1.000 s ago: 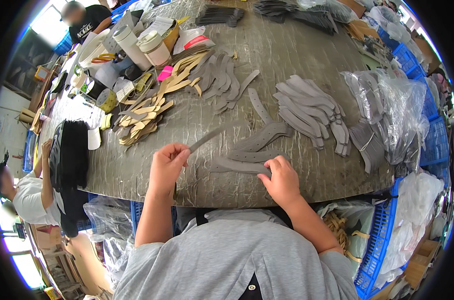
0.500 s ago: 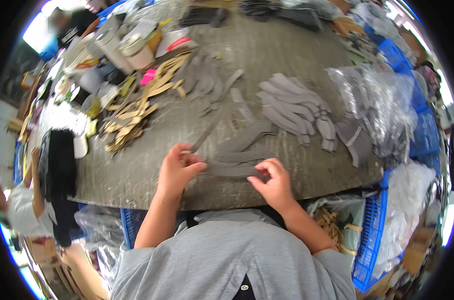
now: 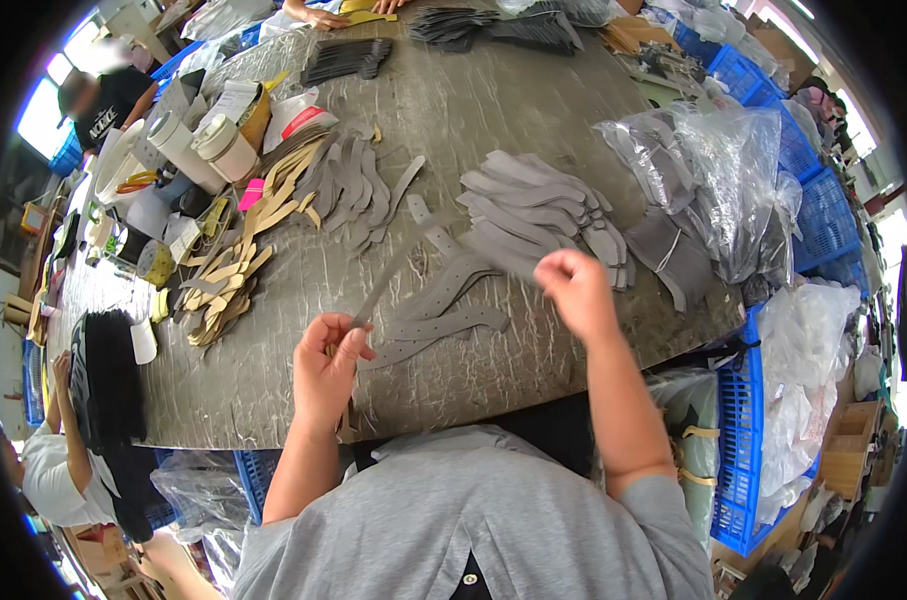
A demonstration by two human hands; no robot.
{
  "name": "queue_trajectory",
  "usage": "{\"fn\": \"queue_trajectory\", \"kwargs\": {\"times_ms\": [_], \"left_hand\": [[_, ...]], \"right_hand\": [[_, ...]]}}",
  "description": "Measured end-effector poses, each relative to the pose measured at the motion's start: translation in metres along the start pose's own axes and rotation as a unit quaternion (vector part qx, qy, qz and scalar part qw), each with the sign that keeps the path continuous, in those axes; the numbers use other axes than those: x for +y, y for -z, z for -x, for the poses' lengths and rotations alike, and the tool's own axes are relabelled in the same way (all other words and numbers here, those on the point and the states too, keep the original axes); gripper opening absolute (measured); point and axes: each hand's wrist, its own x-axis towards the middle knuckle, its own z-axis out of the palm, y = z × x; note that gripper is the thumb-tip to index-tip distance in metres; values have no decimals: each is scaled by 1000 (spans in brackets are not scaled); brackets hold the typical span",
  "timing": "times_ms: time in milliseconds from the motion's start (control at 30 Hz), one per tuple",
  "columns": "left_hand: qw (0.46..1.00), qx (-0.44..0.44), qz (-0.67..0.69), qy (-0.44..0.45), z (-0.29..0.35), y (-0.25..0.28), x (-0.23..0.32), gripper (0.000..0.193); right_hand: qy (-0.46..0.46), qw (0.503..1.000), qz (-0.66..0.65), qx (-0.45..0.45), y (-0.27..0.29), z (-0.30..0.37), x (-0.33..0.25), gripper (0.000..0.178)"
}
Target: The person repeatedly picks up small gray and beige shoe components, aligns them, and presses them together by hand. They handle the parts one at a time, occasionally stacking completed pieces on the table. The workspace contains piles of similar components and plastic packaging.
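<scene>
Grey in both hands, and hands well apart now: pinching in the right hand a wide, flat grey strip of leather-like material, smeared by motion; holding between thumb and fingers of the left hand a narrow, straight, dark-grey strip, slanting away over the worn, brownish-grey tabletop. Half a second ago, spanning a wide strip two-handed, close to the body; now, apparently with that same strip, reaching outward and to the right one-handed, up to a fanned pile of wide, curved grey strips. Overlapping that pile in view, but too blurred to tell whether touching. Lying just beyond the left hand, loosely overlapped: curved grey strips with punched holes. Seems, as a judgement, finished with two-handed handling of this strip, while keeping the narrow one in the left throughout
</scene>
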Motion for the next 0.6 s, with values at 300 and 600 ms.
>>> {"fn": "queue_trajectory", "kwargs": {"times_ms": [300,600], "left_hand": [[995,76,-12,57,4,45,6,2],[988,140,52,44,4,66,16,10]], "right_hand": [[302,915,264,-43,-33,9,-17,28],[246,943,154,-162,-62,30,3,32]]}}
